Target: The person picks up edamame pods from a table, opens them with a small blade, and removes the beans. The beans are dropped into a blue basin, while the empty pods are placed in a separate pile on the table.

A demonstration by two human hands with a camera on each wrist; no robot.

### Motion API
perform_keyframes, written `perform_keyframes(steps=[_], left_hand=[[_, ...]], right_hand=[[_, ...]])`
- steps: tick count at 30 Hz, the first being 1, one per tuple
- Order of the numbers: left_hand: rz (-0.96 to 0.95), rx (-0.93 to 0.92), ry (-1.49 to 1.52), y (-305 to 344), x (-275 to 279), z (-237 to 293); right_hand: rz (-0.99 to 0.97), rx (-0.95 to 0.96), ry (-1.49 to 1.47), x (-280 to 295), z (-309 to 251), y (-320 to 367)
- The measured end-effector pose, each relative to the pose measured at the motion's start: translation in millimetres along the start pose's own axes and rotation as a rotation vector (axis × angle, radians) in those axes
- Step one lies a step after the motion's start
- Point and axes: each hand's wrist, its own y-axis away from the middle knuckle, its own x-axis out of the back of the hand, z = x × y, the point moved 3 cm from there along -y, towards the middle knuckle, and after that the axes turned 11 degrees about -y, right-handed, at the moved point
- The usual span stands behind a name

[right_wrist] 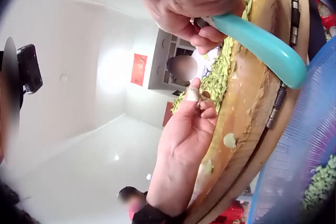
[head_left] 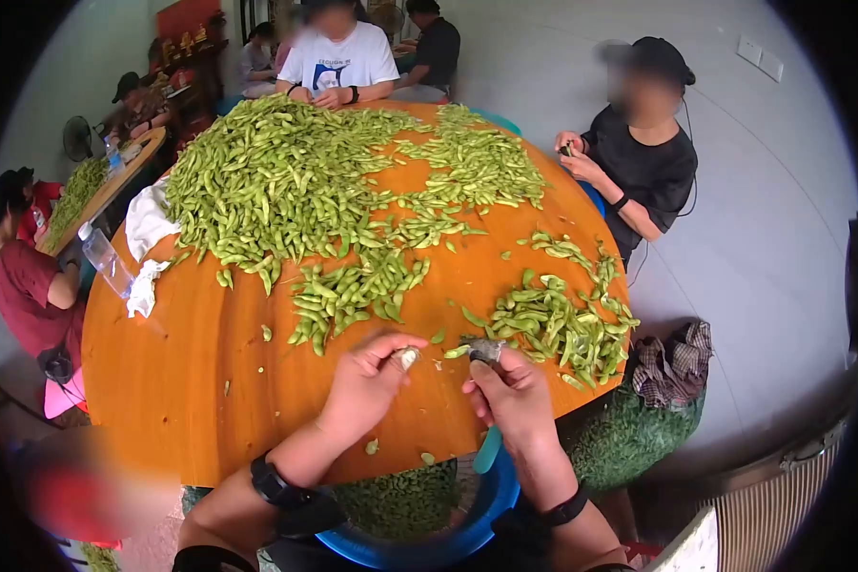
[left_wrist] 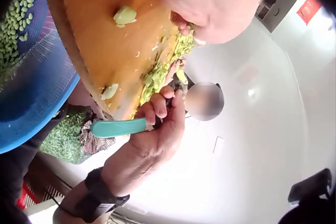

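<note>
My right hand [head_left: 520,396] grips a tool with a teal handle [head_left: 487,450], which sticks out below the palm. Something dark grey covers its fingertips, and a green pod [head_left: 458,351] lies at them. To the left, my left hand [head_left: 367,381] hovers over the table, thumb and index finger near each other with a pale cover or piece [head_left: 408,358] at the thumb tip; no pod shows in it. In the right wrist view the teal handle [right_wrist: 262,45] points toward the table edge. Loose pods [head_left: 353,296] lie beyond both hands.
A big pod heap [head_left: 267,181] covers the far left of the round wooden table [head_left: 162,381]; a smaller pile [head_left: 553,324] lies at right. Below the near edge is a blue basket [head_left: 496,496] holding shelled beans. A bottle [head_left: 105,259] stands left. Several people sit around.
</note>
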Motion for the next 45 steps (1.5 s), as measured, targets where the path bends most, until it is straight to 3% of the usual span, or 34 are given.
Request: perform_keyframes(steps=[7, 10, 12, 14, 19, 26, 28, 29, 32, 33, 41, 43, 45], left_hand=[[-0.098, -0.005, -0.076, 7, -10, 10], [-0.128, 0.056, -0.013, 4, -6, 9], [-0.167, 0.069, -0.002, 4, -6, 13], [-0.207, 0.079, 0.011, 5, -7, 12], [-0.269, -0.066, 0.058, 4, -10, 16], [-0.246, -0.028, 0.266, 3, -6, 18], [-0.273, 0.002, 0.177, 1, -3, 11], [-0.271, 0.002, 0.178, 2, -3, 13], [-0.263, -0.046, 0.032, 6, -9, 21], [-0.272, -0.065, 0.057, 6, -10, 20], [-0.311, 0.044, 0.125, 9, -12, 21], [-0.196, 0.010, -0.074, 7, -9, 13], [-0.149, -0.054, -0.203, 6, -8, 11]], right_hand=[[-0.076, 0.083, 0.079, -20, 7, 1], [-0.144, -0.046, 0.029, -19, 9, 1], [-0.205, -0.200, -0.191, -15, 11, 0], [-0.212, -0.225, -0.203, -9, 11, -2], [-0.239, -0.467, -0.474, -6, 9, -1], [-0.318, -0.558, -0.594, -9, 8, -5], [-0.089, -0.095, -0.045, 2, -11, -12], [-0.078, 0.045, 0.156, 8, -14, -15], [-0.247, 0.044, 0.353, -7, -12, -10], [-0.300, -0.066, 0.225, -9, -3, -11], [-0.400, -0.032, 0.182, -17, 10, -9], [-0.345, -0.014, 0.476, -10, 10, -9], [-0.314, 0.047, 0.558, -1, 9, -9]])
